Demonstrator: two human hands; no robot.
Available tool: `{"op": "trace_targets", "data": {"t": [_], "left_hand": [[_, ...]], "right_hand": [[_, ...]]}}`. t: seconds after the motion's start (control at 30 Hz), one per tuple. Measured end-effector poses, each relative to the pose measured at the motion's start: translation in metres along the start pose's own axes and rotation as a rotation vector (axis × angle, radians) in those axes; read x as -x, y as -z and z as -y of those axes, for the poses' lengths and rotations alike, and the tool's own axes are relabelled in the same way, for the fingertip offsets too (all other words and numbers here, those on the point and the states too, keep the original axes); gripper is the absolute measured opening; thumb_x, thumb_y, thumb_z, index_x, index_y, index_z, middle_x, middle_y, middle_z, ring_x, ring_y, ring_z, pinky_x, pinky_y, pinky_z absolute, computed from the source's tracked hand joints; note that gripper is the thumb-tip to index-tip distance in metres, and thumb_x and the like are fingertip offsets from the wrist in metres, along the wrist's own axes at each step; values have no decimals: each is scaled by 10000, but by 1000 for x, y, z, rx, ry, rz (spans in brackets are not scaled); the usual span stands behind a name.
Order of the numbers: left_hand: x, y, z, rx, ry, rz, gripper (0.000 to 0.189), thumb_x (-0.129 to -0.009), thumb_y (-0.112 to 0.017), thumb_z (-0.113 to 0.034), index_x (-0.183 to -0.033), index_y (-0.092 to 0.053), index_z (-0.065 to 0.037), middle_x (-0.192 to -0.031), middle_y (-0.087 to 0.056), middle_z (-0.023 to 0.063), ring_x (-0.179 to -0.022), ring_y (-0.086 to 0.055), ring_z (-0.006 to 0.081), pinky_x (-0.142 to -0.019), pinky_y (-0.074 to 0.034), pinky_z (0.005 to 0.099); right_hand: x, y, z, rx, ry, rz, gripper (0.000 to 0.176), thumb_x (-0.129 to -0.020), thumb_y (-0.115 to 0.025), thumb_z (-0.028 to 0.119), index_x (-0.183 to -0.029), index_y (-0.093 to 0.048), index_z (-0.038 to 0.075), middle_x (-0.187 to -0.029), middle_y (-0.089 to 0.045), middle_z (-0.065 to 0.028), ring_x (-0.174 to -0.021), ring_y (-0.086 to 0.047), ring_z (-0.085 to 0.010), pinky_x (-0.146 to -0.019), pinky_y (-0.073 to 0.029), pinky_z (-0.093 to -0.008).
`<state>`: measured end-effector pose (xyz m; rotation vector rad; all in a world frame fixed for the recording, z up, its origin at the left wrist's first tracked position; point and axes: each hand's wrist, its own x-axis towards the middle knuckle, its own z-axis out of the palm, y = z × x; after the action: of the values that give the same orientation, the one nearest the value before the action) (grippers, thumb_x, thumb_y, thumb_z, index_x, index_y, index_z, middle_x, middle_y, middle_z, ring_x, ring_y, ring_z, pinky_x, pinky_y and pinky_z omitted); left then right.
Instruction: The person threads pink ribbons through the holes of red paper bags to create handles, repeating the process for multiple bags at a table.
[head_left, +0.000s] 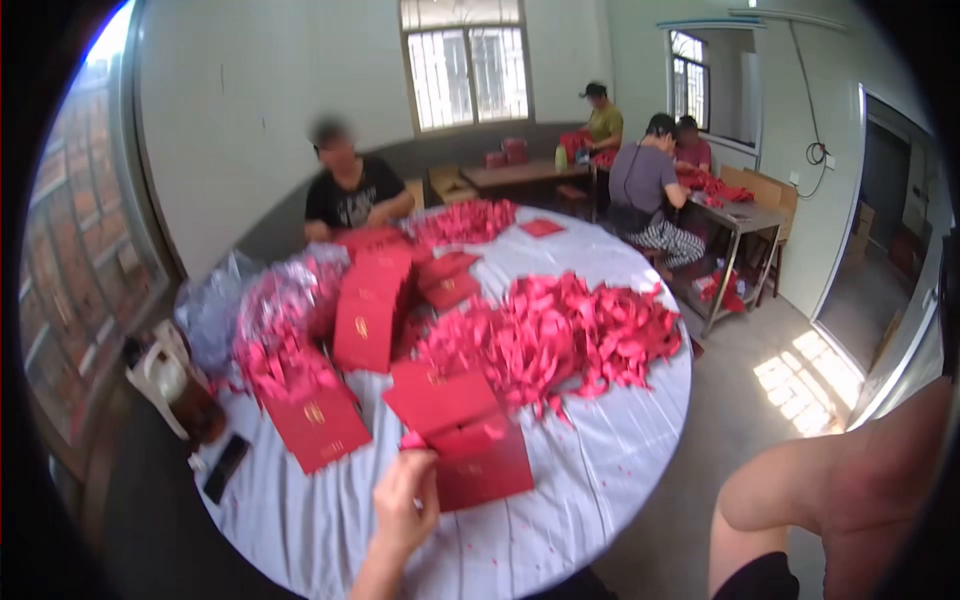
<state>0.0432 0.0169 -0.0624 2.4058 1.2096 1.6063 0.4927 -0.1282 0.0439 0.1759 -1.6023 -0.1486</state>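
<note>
My left hand is at the near side of the round table, fingers pinched together at the left edge of a red card with small gold print. A bit of pink ribbon shows just above the fingertips. Another red card overlaps the first from behind. To its left lies a red card with a gold emblem. Beyond them spreads a big heap of pink ribbon strips. My right arm is bent close to the camera at the lower right, and its hand is outside the picture.
A stack of red cards and a clear plastic bag of pink ribbons occupy the left side. A phone and a jug stand near the left edge. One person sits across; others work at back tables.
</note>
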Motion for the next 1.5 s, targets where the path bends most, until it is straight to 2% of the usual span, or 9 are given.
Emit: {"op": "trace_targets", "data": {"t": [0.13, 0.3, 0.37, 0.4, 0.43, 0.63, 0.97, 1.27, 1.5], "left_hand": [[1, 6, -13, -1, -3, -10, 228, -839, -607, 25, -1058, -598, -36, -971, -624, 195, -910, -624, 354, -763, -500, 363], [-5, 5, -16, 29, 1, -34, 220, -840, -573, 69, -1041, -595, -19, -886, -617, 149, -689, -605, 282, -593, -479, 326], [-2, 4, -12, 44, 31, 10, 193, -802, -579, 72, -985, -573, 13, -946, -595, 172, -811, -604, 314, -708, -495, 363], [5, -4, 11, -1, -53, -13, 295, -739, -587, 134, -1000, -593, -4, -877, -613, 129, -640, -593, 211, -515, -454, 264], [6, -2, 6, 29, 53, 10, 272, -731, -615, 82, -982, -616, -25, -894, -625, 158, -776, -627, 325, -675, -508, 372], [1, 0, 0, 36, 63, 23, 264, -754, -588, 106, -993, -598, -5, -904, -613, 165, -771, -617, 331, -658, -504, 376], [-13, 17, -5, -176, -42, 109, 224, -776, -646, 2, -990, -630, -61, -849, -655, 67, -698, -609, 249, -616, -466, 348], [-33, 57, -5, -345, -72, 310, 271, -760, -681, -11, -1014, -675, -103, -825, -680, 32, -822, -542, 203, -872, -358, 388], [-26, 47, 7, -201, -81, 283, 256, -793, -638, 15, -1044, -631, -38, -866, -664, 92, -733, -562, 241, -716, -419, 338]], "right_hand": [[60, 44, -13, 22, 281, -70, 574, -772, -576, 34, -1302, -364, -32, -1181, -454, -156, -1051, -450, -229, -885, -378, -358], [43, 89, -28, -15, 278, 55, 555, -775, -575, 37, -1288, -376, -32, -1168, -464, -159, -1042, -460, -230, -883, -385, -357], [38, 73, -35, -8, 243, 52, 547, -777, -575, 38, -1283, -381, -33, -1162, -467, -160, -1038, -464, -231, -882, -388, -356], [33, 64, -39, -12, 216, 55, 543, -777, -575, 39, -1281, -384, -33, -1160, -469, -161, -1036, -466, -231, -882, -390, -356], [29, 53, -44, -17, 190, 53, 539, -778, -575, 40, -1278, -386, -33, -1157, -471, -161, -1034, -468, -231, -881, -391, -356], [4, 22, -48, -23, 17, 76, 516, -782, -574, 43, -1262, -400, -33, -1141, -483, -164, -1023, -479, -233, -879, -400, -354], [-3, -30, -77, 42, -134, 21, 478, -789, -573, 49, -1236, -425, -34, -1115, -502, -170, -1005, -499, -235, -875, -416, -351], [18, -41, -77, 133, -200, -40, 445, -796, -572, 54, -1213, -446, -35, -1091, -519, -174, -988, -517, -237, -871, -429, -349], [26, -59, -89, 166, -214, -53, 419, -801, -571, 58, -1194, -463, -36, -1073, -532, -178, -975, -531, -239, -868, -440, -347]]}}
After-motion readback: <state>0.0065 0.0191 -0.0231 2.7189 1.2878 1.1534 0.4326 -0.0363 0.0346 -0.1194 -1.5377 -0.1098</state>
